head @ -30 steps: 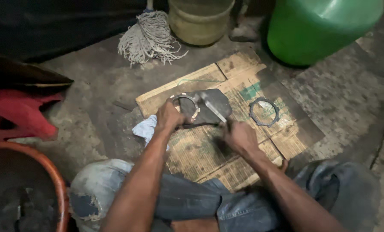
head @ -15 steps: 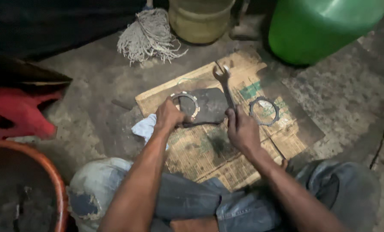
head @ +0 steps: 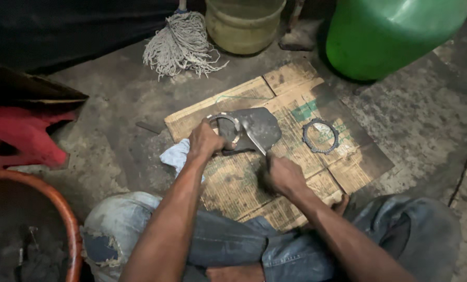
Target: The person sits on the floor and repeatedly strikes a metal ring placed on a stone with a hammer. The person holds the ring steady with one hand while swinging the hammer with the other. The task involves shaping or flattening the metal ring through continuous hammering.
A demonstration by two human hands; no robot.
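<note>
Cardboard sheet, brown, flattened and stained, lies on the grey concrete floor in front of a seated person in worn blue jeans. At its centre rests a dark grey flat metal plate, and on the plate's 9 o'clock edge sits a light metal ring. The left hand is closed over the ring's near rim and presses it against the plate. The right hand, at 5 o'clock from the plate, is clenched around the handle of a slim metal tool; the tool's head lies on the plate just beside the ring. A dark toothed ring lies apart on the cardboard at 3 o'clock from the plate. A pale blue rag lies at 7 o'clock, partly under the left forearm. Beyond the cardboard, at 12 o'clock, stand a string mop head and an olive plastic bucket; at 1 o'clock, a large green plastic container. At 9 o'clock lies a red plastic stool, with an orange-rimmed basin at 8 o'clock.
</note>
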